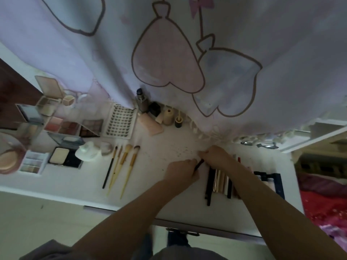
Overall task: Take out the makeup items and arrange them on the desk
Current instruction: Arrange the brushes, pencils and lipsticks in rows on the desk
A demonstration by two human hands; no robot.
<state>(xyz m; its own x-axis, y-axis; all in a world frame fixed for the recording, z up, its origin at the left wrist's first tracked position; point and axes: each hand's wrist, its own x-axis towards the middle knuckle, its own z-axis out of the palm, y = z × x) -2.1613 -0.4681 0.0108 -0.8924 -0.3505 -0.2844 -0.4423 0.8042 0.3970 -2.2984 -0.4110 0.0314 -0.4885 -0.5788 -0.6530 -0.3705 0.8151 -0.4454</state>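
White surface (159, 184) is backed by a draped curtain (187, 44). A thin dark pencil (199, 164) is pinched between left hand (183, 170) and right hand (216, 156), fingers curled; its ends are hidden. Pencils row (219, 182) is partly covered by the right forearm. Brushes (122, 166) lie left; palettes (63, 126) blurred.

Both forearms (187, 212) are bare, and grey clothing (178, 254) covers the torso.

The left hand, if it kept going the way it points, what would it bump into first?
Most likely the right hand. The left hand points up and to the right, both hands meet on a thin dark pencil, and the right hand lies just beyond. Past that hangs the curtain.
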